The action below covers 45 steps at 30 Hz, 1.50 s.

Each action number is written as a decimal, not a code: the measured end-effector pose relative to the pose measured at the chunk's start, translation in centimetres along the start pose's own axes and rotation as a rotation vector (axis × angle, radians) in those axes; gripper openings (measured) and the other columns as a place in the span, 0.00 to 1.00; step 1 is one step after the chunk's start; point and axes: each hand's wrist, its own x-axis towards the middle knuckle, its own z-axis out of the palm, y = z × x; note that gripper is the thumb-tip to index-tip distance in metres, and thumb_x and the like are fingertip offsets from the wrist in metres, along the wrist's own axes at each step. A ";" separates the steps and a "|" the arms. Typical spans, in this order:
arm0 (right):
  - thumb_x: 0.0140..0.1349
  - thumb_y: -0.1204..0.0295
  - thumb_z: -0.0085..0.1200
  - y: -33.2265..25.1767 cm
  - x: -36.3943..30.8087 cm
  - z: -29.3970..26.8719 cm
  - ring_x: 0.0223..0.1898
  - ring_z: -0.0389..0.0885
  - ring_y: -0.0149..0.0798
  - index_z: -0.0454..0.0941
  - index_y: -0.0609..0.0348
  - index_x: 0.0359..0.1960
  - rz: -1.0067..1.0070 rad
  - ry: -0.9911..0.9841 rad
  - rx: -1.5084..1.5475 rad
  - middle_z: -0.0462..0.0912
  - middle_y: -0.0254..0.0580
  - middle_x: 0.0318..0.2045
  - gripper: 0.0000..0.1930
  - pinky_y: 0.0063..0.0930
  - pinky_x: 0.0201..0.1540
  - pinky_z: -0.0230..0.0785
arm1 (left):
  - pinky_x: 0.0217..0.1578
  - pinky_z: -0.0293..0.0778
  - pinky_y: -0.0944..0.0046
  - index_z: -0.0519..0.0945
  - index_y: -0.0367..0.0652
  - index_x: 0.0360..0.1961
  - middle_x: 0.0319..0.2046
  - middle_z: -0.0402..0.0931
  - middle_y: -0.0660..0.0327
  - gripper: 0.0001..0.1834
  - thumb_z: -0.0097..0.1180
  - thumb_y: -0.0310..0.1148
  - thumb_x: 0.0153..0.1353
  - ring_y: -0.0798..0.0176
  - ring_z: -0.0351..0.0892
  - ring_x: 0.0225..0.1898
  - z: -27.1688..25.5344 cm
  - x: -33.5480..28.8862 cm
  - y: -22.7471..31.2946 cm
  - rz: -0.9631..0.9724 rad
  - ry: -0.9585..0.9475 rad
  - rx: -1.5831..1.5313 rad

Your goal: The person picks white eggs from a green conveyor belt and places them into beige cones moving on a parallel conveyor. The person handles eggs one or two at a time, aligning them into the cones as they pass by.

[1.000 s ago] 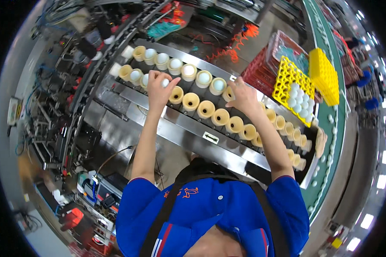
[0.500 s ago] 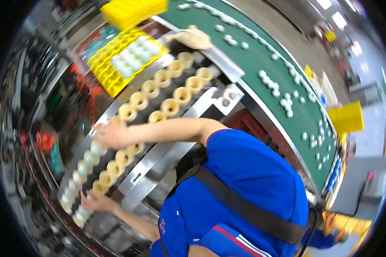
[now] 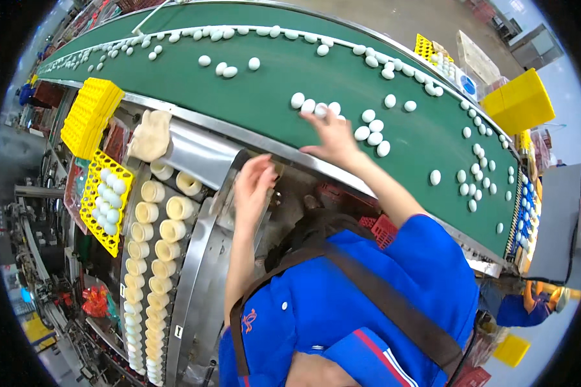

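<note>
fingers of the right hand [image 3: 332,137] spread loosely over white eggs [image 3: 316,106] on the green belt [image 3: 265,90], touching the nearest ones at about twelve o'clock, none closed in. left hand [image 3: 253,187], half curled, rests on the metal rail [image 3: 239,169] at eleven o'clock, empty as far as shows.

Stack at 10 o'clock: bright yellow plastic egg trays [image 3: 91,116], piled beside the belt.
Tray at 9 o'clock: one yellow plastic tray [image 3: 107,201] filled with white eggs.
Box at 2 o'clock: solid yellow plastic crate [image 3: 518,102].
Crate at 4 o'clock: red lattice plastic basket [image 3: 385,227].
</note>
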 end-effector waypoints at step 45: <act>0.56 0.61 0.71 8.7 4.4 13.8 0.53 0.77 0.61 0.79 0.51 0.54 0.074 -0.034 0.340 0.71 0.59 0.55 0.25 0.47 0.57 0.71 | 0.31 0.84 0.55 0.67 0.44 0.65 0.56 0.74 0.52 0.33 0.46 0.60 0.72 0.44 0.78 0.48 -8.4 -0.7 7.1 0.178 0.168 -1.279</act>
